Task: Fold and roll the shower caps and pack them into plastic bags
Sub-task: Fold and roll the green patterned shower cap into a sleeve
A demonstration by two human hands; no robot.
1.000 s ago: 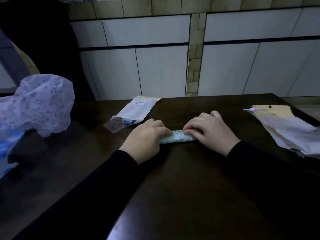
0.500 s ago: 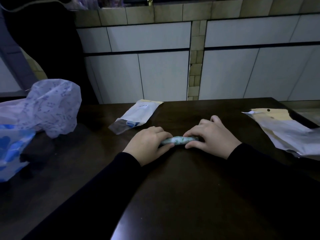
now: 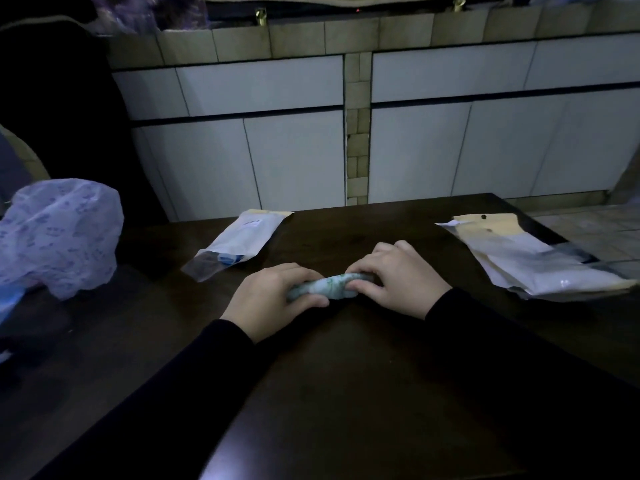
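Observation:
A pale green patterned shower cap (image 3: 327,285), rolled into a tight tube, lies across the middle of the dark wooden table (image 3: 346,393). My left hand (image 3: 273,299) grips its left end with fingers curled over and thumb under. My right hand (image 3: 394,275) grips the right end, fingers wrapped round it. Only the roll's middle shows between the hands. A packed plastic bag (image 3: 239,240) with a blue item inside lies behind my left hand.
A stack of flat plastic bags (image 3: 533,258) with cream header cards lies at the right table edge. A puffy white cap with a purple print (image 3: 59,233) sits at the far left, blue plastic (image 3: 8,299) below it. White cabinet doors (image 3: 294,157) stand behind the table.
The roll has become thinner and tighter between my hands, and its left end has lifted slightly off the table. The camera has tilted up a little.

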